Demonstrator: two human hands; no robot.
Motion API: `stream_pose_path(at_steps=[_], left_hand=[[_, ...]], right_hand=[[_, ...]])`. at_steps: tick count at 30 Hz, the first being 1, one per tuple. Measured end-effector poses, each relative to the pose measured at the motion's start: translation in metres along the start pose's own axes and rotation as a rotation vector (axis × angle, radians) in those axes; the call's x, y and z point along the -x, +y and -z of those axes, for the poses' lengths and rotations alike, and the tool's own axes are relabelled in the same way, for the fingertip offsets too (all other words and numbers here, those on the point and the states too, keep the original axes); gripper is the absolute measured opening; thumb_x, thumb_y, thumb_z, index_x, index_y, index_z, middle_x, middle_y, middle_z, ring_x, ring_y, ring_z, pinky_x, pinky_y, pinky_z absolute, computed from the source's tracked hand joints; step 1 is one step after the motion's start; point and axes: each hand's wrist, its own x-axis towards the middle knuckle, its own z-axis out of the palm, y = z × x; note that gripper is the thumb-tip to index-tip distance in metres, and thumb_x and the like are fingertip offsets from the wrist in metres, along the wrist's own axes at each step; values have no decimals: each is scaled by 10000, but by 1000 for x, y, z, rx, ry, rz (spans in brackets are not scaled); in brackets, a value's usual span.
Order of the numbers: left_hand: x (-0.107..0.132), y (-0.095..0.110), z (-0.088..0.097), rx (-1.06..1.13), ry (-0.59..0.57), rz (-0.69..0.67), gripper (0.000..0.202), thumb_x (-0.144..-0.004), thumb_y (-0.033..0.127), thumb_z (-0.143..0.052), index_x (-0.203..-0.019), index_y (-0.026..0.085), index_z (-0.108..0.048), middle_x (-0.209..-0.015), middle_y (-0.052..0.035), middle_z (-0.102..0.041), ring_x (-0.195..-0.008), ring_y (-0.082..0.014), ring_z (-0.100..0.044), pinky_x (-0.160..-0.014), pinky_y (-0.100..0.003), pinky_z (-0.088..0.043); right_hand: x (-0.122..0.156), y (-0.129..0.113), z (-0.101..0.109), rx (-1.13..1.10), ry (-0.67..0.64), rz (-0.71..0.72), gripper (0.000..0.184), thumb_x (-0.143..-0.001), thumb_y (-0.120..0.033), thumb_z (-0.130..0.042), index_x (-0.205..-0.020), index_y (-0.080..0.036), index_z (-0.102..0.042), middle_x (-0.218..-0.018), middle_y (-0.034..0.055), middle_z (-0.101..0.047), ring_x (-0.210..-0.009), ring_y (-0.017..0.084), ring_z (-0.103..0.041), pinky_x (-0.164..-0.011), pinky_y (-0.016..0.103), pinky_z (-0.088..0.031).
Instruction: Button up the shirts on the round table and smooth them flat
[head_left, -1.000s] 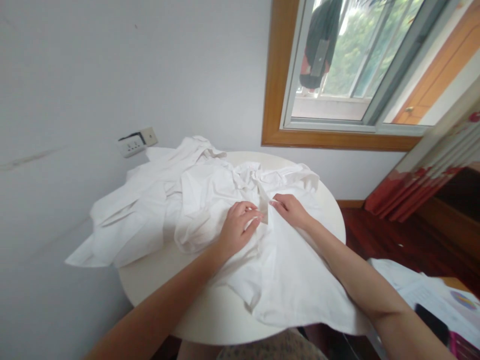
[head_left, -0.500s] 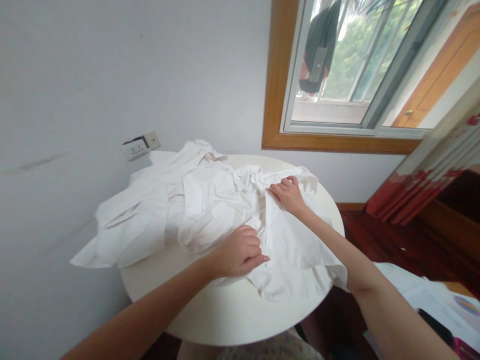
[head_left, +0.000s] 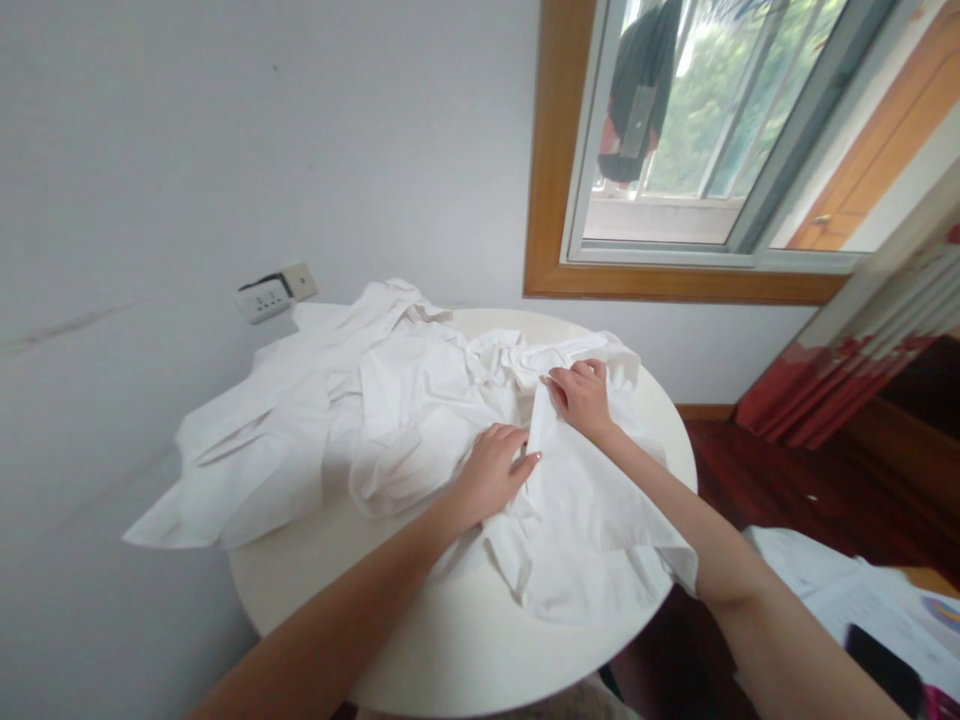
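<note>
A crumpled white shirt (head_left: 420,390) is spread over a round white table (head_left: 442,645), with part of it hanging past the left rim. My right hand (head_left: 581,395) is closed on the upper end of a straight folded edge of the shirt, fingers bent and pinching the cloth. Lower on the same edge is my left hand (head_left: 499,465), its thumb and fingertips closing about the strip. A smooth panel of the shirt lies under my right forearm and reaches the table's right rim.
Behind the table are a pale wall with a socket (head_left: 264,298) and a wood-framed window (head_left: 551,200). A red and cream curtain (head_left: 810,370) hangs at right. Papers (head_left: 832,580) and a dark phone (head_left: 885,665) lie at lower right.
My left hand has moved up and slightly right along the shirt's edge, closer to my right hand. My right hand has shifted slightly right, and the edge has tilted.
</note>
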Motion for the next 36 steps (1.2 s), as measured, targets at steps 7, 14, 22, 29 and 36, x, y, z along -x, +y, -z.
stream_pose_path(at_steps=[7,14,22,29,36], left_hand=[[6,-22,-8,281,-52,-75,234,-898,302,-471,-1038,192,-624,-953,-66,-660,-924,-183,-568,-870,-325,-439],[5,-26,-15,288,14,-5,220,-886,272,-487,-1024,199,-641,-867,-48,-656,-845,-168,-588,-803,-290,-464],[5,-24,-18,316,92,88,160,-848,278,-558,-939,190,-654,-766,-15,-601,-737,-134,-566,-693,-243,-452],[4,-22,-18,287,131,112,156,-851,294,-556,-849,178,-659,-648,17,-519,-639,-116,-496,-631,-235,-401],[4,-24,-18,295,144,139,168,-863,231,-523,-856,166,-677,-694,-5,-566,-659,-113,-504,-632,-227,-388]], right_hand=[[3,2,-7,7,-51,-70,294,-965,-344,-353,-886,-195,-594,-711,61,-630,-783,217,-477,-854,389,-243],[5,4,-10,15,-32,-113,305,-968,-345,-346,-867,-192,-590,-697,58,-611,-763,215,-487,-827,375,-252],[6,0,-9,-1,-49,-135,331,-973,-365,-331,-866,-193,-593,-697,54,-597,-763,216,-499,-820,369,-262],[5,-5,-9,2,-114,-140,341,-973,-369,-327,-873,-188,-598,-706,55,-600,-781,212,-506,-841,365,-254],[6,-2,-6,-30,-100,-144,338,-967,-363,-339,-883,-180,-612,-712,52,-615,-777,201,-511,-844,370,-278]])
